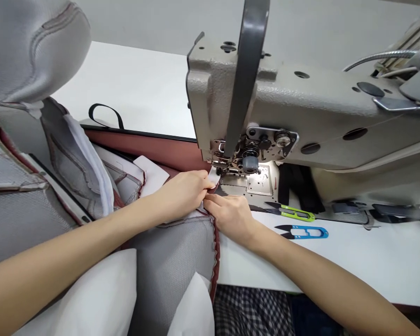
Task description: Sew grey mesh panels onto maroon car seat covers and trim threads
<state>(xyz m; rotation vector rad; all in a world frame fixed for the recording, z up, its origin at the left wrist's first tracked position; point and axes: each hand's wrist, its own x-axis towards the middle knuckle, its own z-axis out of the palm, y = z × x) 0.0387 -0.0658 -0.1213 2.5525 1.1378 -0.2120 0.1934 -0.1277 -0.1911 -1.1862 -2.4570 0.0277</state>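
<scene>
A large grey padded fabric piece with dark red seam edges spreads over the left and middle of the table. At its far corner, just in front of the sewing machine's needle area, both hands meet. My left hand pinches the fabric edge beside a small white strip. Close against it, my right hand has its fingers closed on the same seam edge. The presser foot is right beyond the fingertips. Parts of the fabric under both hands are hidden.
Green thread snips and blue thread snips lie right of my right hand. A black strap lies under the machine arm. A bulky grey cover section rises at far left. A black loop sticks up behind the fabric.
</scene>
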